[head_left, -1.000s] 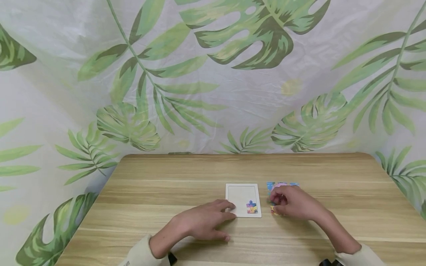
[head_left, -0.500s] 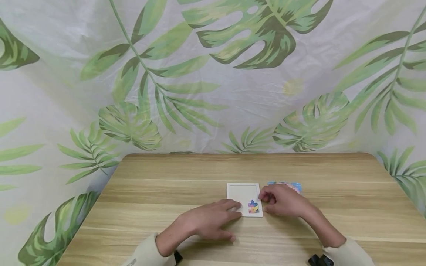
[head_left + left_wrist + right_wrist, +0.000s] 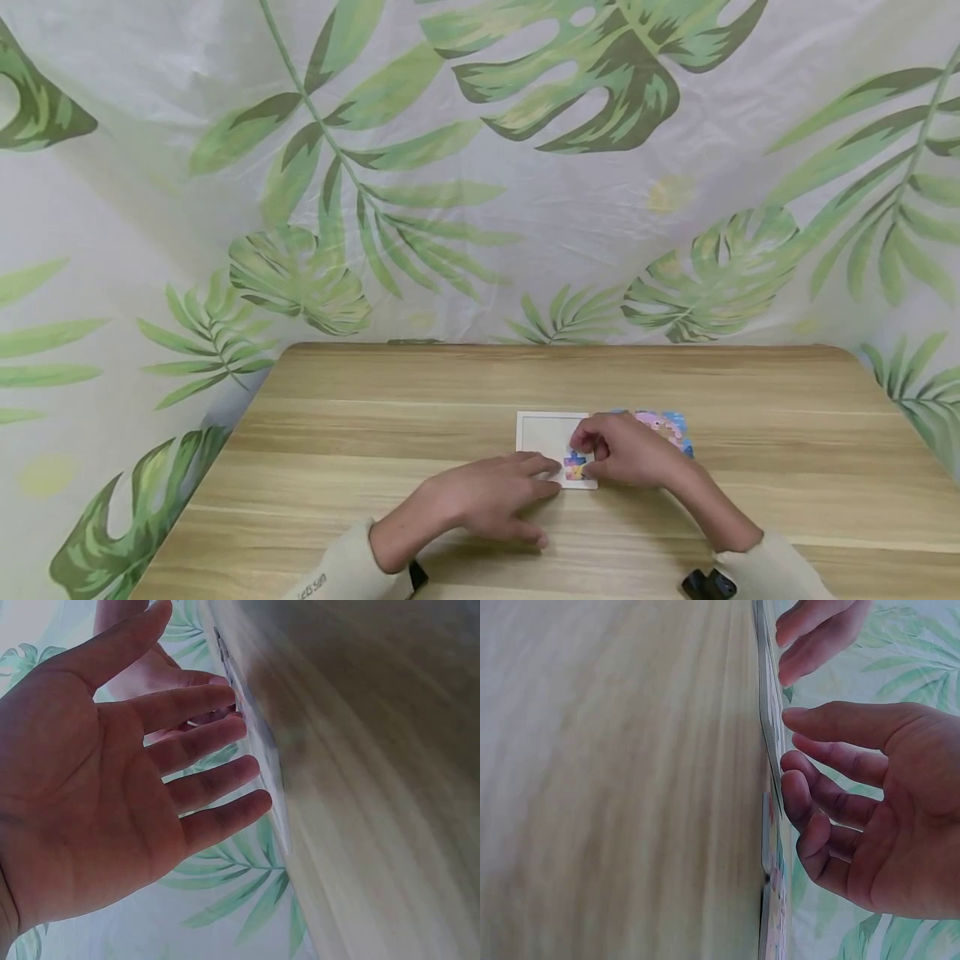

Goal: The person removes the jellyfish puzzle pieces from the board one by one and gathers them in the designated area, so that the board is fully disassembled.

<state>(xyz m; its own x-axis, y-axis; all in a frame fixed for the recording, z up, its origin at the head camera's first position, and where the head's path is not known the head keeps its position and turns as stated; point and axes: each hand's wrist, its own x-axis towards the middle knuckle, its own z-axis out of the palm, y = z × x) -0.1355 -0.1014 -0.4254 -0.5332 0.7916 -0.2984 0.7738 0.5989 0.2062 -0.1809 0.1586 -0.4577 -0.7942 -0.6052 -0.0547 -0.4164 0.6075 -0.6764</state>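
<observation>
A white puzzle tray point(image 3: 543, 433) with a raised rim lies flat on the table. In its lower right corner is a jigsaw puzzle piece point(image 3: 574, 467) in blue, pink and yellow. My left hand point(image 3: 491, 500) is spread palm down, its fingertips at the lower left part of the tray; the left wrist view shows those fingers point(image 3: 217, 821) nearly straight. Over the tray's right side, my right hand point(image 3: 633, 450) has thumb and forefinger at a puzzle piece, with the other fingers point(image 3: 817, 836) curled. Its own knuckles partly hide that spot in the head view.
More puzzle pieces point(image 3: 663, 425) with a pink and blue picture lie right of the tray, partly behind my right hand. The wood-grain table point(image 3: 405, 400) ends at the back against a leaf-patterned cloth point(image 3: 450, 167).
My right hand has moved left, from the loose pieces onto the right side of the tray. The left fingertips have slid slightly right across the tray, nearer the piece in its corner.
</observation>
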